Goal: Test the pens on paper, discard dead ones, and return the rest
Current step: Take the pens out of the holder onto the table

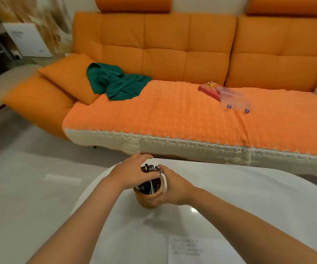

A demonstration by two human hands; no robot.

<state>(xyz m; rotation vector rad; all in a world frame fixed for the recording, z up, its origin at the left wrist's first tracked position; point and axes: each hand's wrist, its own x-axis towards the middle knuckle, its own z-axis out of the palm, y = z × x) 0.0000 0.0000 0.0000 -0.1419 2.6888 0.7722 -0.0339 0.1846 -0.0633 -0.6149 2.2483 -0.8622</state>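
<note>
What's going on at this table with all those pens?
A person stands over a white table. Their left hand grips a bundle of dark pens standing in a brown cup, and their right hand holds that cup by its side. A printed sheet of paper lies nearer the person.

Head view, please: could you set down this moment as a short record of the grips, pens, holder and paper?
left grip: curled round the bunch of pens
right grip: holds the side of the brown holder
pens: lower ends in the holder
paper: flat on the white table, printed lines, apart from the holder
</note>
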